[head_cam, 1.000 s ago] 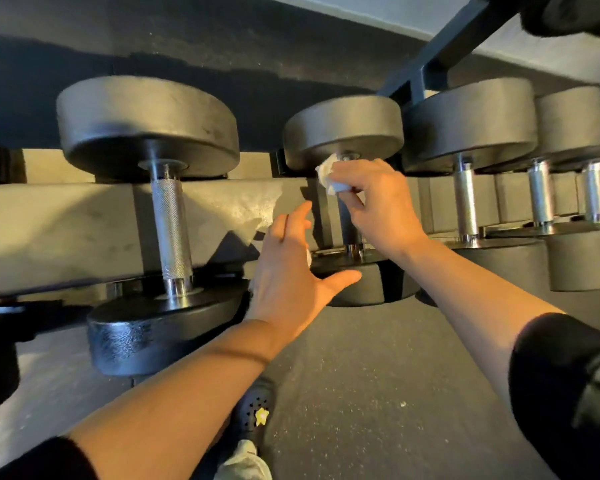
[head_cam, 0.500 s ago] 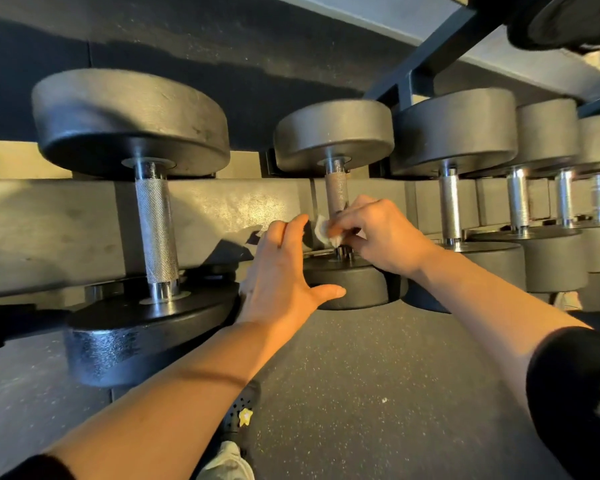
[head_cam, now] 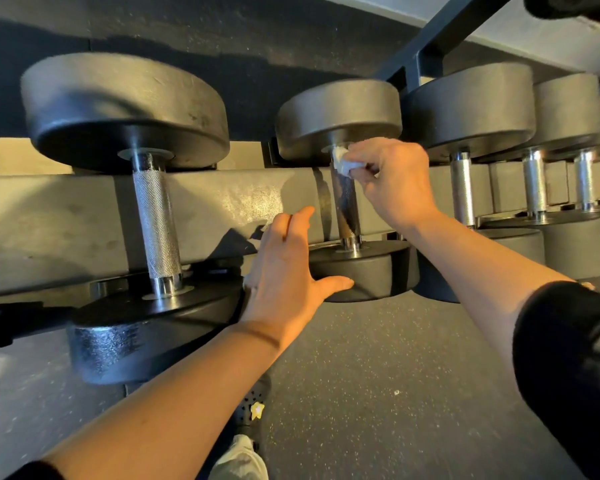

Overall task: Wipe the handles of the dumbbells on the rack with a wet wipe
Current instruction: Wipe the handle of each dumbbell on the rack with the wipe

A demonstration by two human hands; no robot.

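Dull black round rubber dumbbell heads [head_cam: 125,109] cap silver metal handles with cross-hatched knurling [head_cam: 156,220], a crumpled white wet wipe [head_cam: 342,164] touches one, and the dark grey floor [head_cam: 378,393] is flecked with pale specks.

We see the dark rack [head_cam: 49,216] carrying a row of dumbbells [head_cam: 129,188] from left to right, above the speckled floor [head_cam: 378,393].

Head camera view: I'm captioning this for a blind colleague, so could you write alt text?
A right hand pinches a wet wipe against the top of a dumbbell handle on a rack. The left hand rests open on that dumbbell's lower head.
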